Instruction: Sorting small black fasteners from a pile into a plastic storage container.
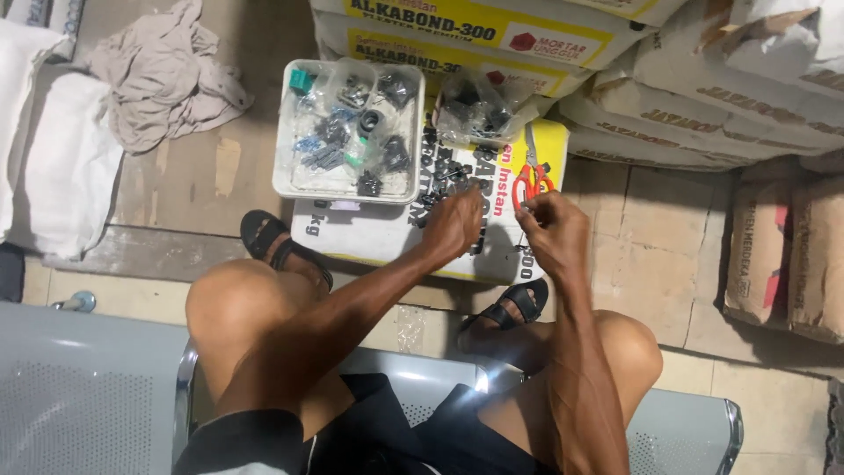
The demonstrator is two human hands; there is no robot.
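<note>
Small black parts (444, 171) lie scattered on the flat sack (387, 230) in front of my feet, along its far edge, touching the near right corner of the white tray (283, 132). Judged from the layout: the tray already holds several filled clear bags of parts, another bag (479, 107) sits just beyond the loose pile, and the pile itself is unsorted, so the work looks partway through.

My left hand (453, 222) rests fingers-down at the pile's near edge, fingers curled together; what it pinches, I cannot tell. My right hand (549, 230), near the sack's right edge, is closed around something small and hidden. Red-handled scissors (532, 171) lie just beyond it.
</note>
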